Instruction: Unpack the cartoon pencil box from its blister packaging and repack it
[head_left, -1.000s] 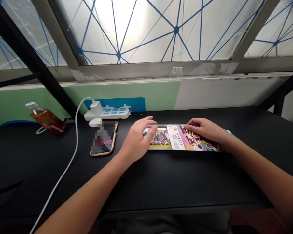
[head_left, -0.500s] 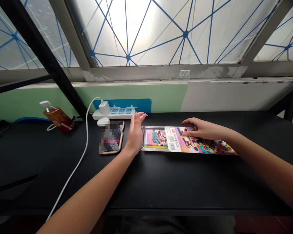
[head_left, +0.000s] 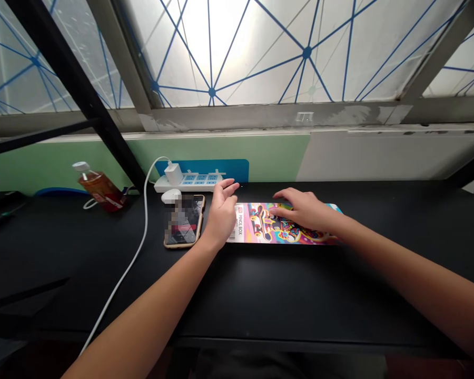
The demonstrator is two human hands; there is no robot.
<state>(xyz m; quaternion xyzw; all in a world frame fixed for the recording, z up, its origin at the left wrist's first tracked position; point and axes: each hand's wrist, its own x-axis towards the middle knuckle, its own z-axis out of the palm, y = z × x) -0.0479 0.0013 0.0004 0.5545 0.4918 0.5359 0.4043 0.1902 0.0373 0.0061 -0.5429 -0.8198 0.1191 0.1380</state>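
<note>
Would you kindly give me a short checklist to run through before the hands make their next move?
1. Right hand on top of the pencil box package: ok.
2. Package lying flat on the desk: ok.
3. Package's left end in plain view: not ok, the left hand hides part of it.
4. Left hand pressing against the package: cannot tell.
5. Phone apart from the package: ok.
6. White cable clear of both hands: ok.

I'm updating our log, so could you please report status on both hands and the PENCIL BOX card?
Right hand atop PENCIL BOX card; left hand at its left end. Card flat, print up. Phone close beside left hand.
</note>
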